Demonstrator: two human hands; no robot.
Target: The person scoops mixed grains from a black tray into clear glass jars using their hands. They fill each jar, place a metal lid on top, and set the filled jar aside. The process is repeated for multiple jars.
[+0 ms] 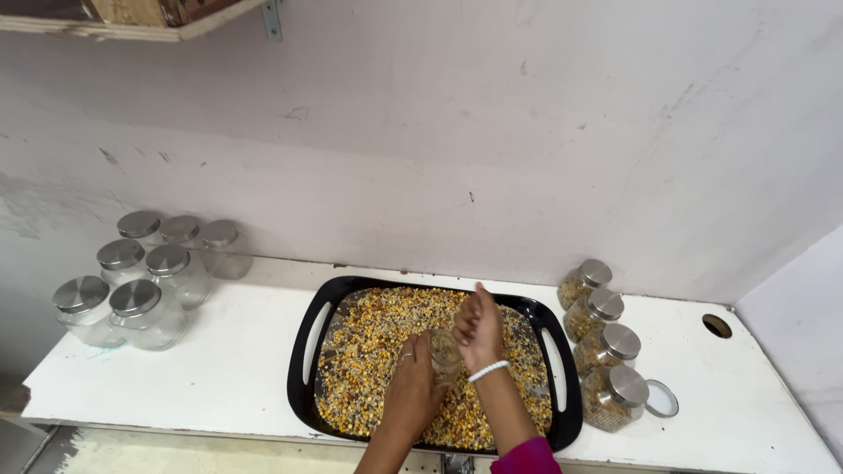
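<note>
Head view: your left hand [413, 386] grips an open jar [445, 354], right hand [479, 329] cupped above; four jars [604, 351] filled, seven [145, 276] empty.

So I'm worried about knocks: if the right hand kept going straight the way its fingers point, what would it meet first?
Probably more mixed grain, then the black tray's far rim, then the wall. The right hand points up and away over the tray; depth is unclear.

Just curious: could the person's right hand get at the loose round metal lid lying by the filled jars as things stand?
Probably yes. The right hand is over the black tray, and the loose round metal lid lies uncovered on the white shelf; only the filled glass jars stand between.
</note>
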